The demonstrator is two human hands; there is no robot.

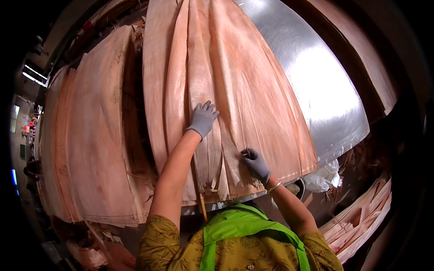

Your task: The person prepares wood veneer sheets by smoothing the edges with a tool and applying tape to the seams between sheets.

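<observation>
Now reaching over broad, rippled, pinkish-tan wood veneer (246, 99), spread across a shiny silver metal-topped table (325, 79).
Resting the grey-gloved left hand (203, 120) open on the creases, fingers spread; curling the grey-gloved right hand (257, 165) beside ragged veneer strips (223, 183) at the near edge, cannot tell whether gripping any. Flanked on the left by a stack of pale pinkish veneer sheets (97, 128), at near right by crumpled whitish plastic (323, 176) and a heap of loose veneer pieces (361, 219).

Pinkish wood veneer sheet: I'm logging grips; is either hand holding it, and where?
Grey-gloved left hand rests spread on the pinkish wood veneer sheet, not gripping; grey-gloved right hand curls over its near part, any pinch unclear.
</observation>
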